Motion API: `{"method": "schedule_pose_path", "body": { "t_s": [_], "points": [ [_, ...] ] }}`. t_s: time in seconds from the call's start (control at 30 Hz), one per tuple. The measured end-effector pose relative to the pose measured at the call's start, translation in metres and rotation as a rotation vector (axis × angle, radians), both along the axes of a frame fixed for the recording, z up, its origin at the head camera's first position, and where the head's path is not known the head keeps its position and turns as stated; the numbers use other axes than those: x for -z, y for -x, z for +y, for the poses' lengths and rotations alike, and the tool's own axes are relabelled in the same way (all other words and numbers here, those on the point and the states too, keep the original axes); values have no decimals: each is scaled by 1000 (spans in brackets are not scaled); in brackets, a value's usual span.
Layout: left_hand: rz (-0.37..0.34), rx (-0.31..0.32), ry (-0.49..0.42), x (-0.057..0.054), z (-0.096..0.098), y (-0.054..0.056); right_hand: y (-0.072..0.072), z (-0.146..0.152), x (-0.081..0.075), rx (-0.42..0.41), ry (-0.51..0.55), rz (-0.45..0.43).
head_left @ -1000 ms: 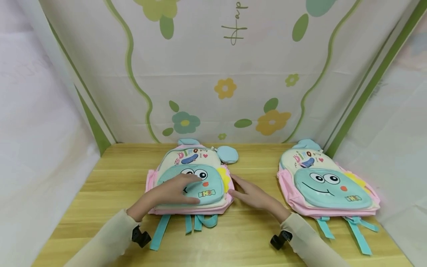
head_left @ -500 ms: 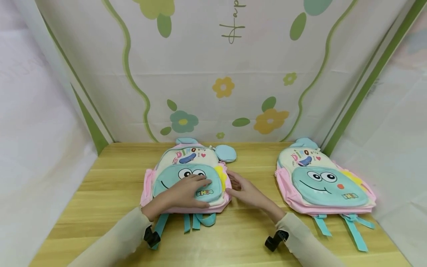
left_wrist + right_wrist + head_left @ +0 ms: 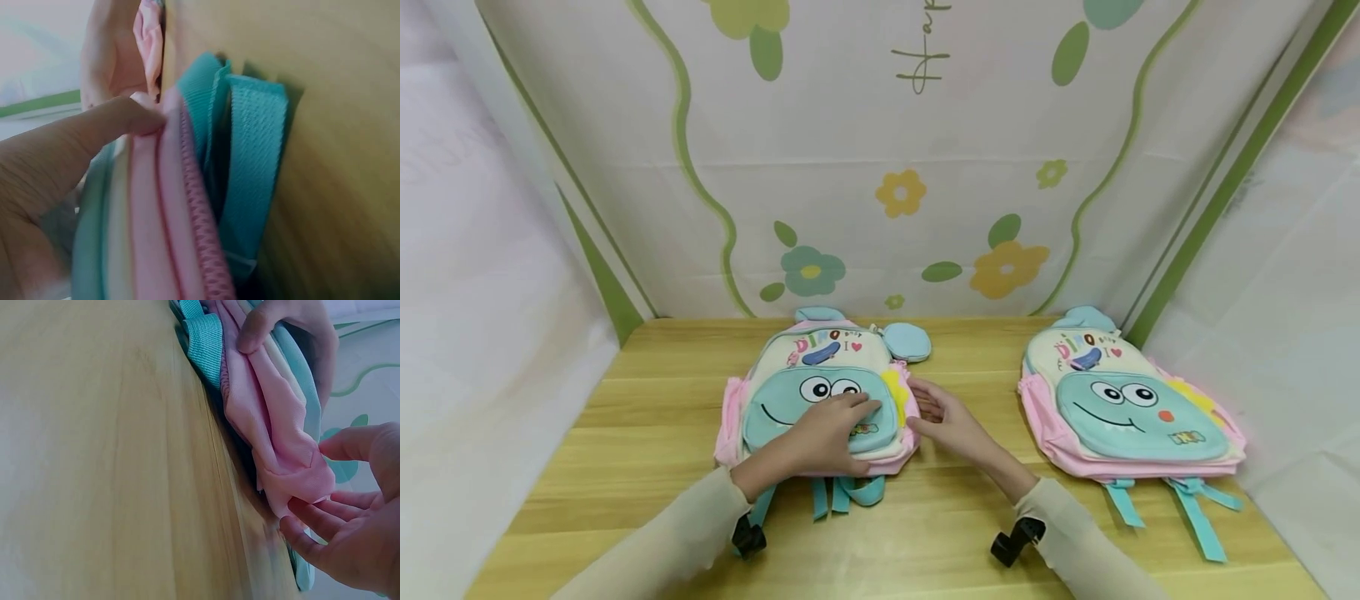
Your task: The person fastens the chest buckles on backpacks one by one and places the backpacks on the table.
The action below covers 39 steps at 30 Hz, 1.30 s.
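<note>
A child's backpack (image 3: 820, 379) with a mint dinosaur face and pink sides lies face up on the wooden table. My left hand (image 3: 831, 433) rests across its front pocket, fingers extended. In the left wrist view, that hand's thumb (image 3: 119, 122) presses on the pink bottom edge. My right hand (image 3: 951, 425) is at the backpack's right side. The right wrist view shows its thumb and fingers pinching the pink side pocket (image 3: 294, 469) from both sides. A round light-blue pouch (image 3: 906, 342) hangs at the backpack's upper right.
A second matching backpack (image 3: 1120, 417) lies face up to the right. Teal straps (image 3: 253, 162) stick out below the first backpack. The wooden table (image 3: 647, 417) meets a flower-print cloth (image 3: 805, 192) at the back, with pale cloth on both sides.
My left hand has slid rightward over the backpack's front, its thumb coming to the bottom edge. My right hand stays at the right side. The head view has shifted slightly.
</note>
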State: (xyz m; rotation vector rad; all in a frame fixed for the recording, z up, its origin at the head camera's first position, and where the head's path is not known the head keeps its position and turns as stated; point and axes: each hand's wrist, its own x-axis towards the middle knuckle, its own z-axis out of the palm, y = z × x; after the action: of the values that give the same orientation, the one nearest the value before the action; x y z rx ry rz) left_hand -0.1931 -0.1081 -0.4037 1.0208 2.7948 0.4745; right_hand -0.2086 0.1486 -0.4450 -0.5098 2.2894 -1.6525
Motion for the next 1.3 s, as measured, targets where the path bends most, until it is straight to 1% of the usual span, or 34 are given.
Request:
{"method": "schedule_pose_path", "body": {
  "t_s": [0.13, 0.3, 0.47, 0.57, 0.67, 0.77, 0.83, 0.87, 0.93, 1.0, 1.1, 1.2, 1.3],
  "points": [
    [54, -14, -84, 2, 4, -4, 0, 1, 0, -3, -8, -3],
    [96, -35, -204, 7, 2, -7, -1, 1, 1, 0, -14, 10],
    [168, -49, -321, 13, 0, -6, -6, 1, 3, 7, -39, -18],
    [201, -61, -363, 14, -1, -5, -9, -1, 1, 18, -46, -51],
    [217, -77, -391, 14, -3, -5, -12, -2, 0, 27, -43, -76],
    [240, -83, -411, 13, -3, -5, -13, -4, -1, 28, -9, -119],
    [253, -88, -424, 13, -4, -5, -14, -5, -2, 45, 21, -151],
    [260, -90, -432, 12, -4, -5, -14, -6, -2, 52, 35, -154],
    [273, -90, -447, 11, -5, -5, -15, -8, -5, 72, 55, -134],
    [274, -86, -461, 8, -6, -5, -16, -10, -9, 94, 65, -95],
    [269, -86, -466, 3, -8, -4, -18, -16, -17, 94, 107, -13],
    [246, -107, -473, -4, -9, -6, -19, -23, -25, 74, 193, 68],
    [229, -135, -499, -13, -9, -6, -18, -31, -33, 68, 279, 181]
  ]
}}
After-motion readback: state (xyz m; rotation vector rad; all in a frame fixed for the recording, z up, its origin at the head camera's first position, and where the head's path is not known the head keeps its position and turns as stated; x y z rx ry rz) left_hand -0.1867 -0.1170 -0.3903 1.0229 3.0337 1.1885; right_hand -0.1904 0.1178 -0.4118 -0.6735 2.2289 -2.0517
